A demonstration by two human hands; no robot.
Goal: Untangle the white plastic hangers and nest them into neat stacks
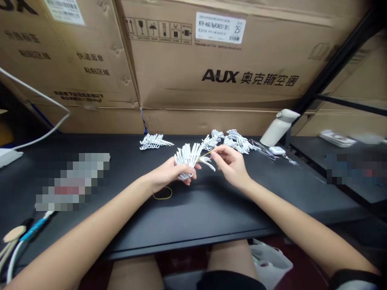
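Observation:
My left hand (172, 171) is wrapped round a bundle of thin white hooks (188, 157), whose ends fan upward and to the right. Between its thumb and fingertips, my right hand (231, 163) pinches a yellow rubber band (207, 154), stretched toward the bundle's right side. Where the band meets the bundle is partly hidden. Another yellow rubber band (163, 196) lies on the black table (193, 219) just below my left hand. Behind the hands rest a small pile of white hooks (154, 141) on the left and several bundles (237, 141) on the right.
Large cardboard boxes (181, 88) stand along the table's back. A white bottle (278, 128) leans at the back right, near a small white case (277, 150). A blurred-out object (74, 181) with a cable lies at left. A black metal frame (335, 56) rises on the right.

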